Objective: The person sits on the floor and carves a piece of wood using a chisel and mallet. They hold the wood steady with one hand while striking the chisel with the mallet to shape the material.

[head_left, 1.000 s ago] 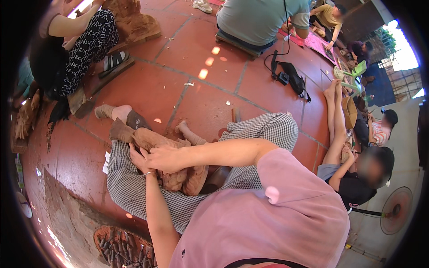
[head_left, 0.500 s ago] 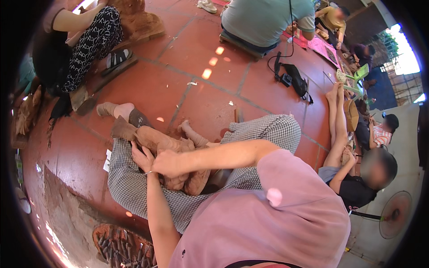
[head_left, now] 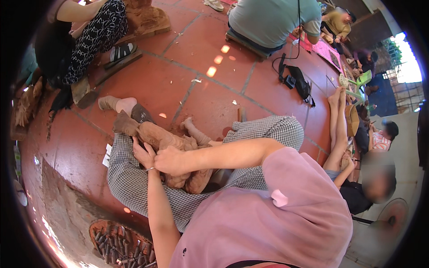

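Note:
A brown wood carving (head_left: 163, 136) lies aslant across my lap, its narrower block end by my left knee. My left hand (head_left: 144, 155), with a thin bracelet at the wrist, holds the near side of the carving, its fingers along the wood. Right beside it, my right hand (head_left: 170, 161) is closed in a fist over the carving. Whatever the fist grips is hidden. The carving's rounded lower part (head_left: 196, 181) shows below my right wrist, against my checked trousers (head_left: 263, 134).
A round tray (head_left: 94, 230) of carving tools stands at lower left. A black bag (head_left: 297, 82) lies on the tiled floor ahead. A person in a light blue shirt (head_left: 263, 22) sits ahead; another in patterned trousers (head_left: 96, 42) is at left. A fan (head_left: 393, 219) stands at right.
The view has shifted slightly, so the surroundings sit a little to the right. Both hands stay at nearly the same place on the carving.

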`<act>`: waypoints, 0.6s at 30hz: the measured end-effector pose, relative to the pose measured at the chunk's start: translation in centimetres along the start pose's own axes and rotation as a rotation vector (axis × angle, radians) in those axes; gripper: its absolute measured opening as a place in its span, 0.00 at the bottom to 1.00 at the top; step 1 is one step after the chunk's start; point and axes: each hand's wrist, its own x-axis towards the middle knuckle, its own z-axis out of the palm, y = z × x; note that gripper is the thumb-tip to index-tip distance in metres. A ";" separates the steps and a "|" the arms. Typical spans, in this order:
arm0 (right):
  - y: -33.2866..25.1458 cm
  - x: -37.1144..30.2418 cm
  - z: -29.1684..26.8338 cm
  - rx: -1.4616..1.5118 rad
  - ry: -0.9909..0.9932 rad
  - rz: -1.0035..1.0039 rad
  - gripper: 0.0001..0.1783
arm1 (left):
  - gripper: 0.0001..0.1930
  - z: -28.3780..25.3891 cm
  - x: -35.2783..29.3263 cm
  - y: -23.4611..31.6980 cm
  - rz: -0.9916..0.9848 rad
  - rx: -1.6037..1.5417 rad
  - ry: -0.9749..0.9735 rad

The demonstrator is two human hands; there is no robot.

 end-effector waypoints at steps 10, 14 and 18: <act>-0.4 -0.3 0.8 -0.001 0.148 -0.001 0.08 | 0.30 -0.5 0.3 1.0 0.015 -0.050 0.037; -1.2 0.1 2.3 -0.130 0.262 -0.038 0.08 | 0.31 -0.5 0.4 1.4 -0.031 -0.095 0.018; -0.4 -0.7 -0.3 0.009 0.078 -0.029 0.07 | 0.30 -0.9 -0.3 1.6 -0.027 -0.033 0.036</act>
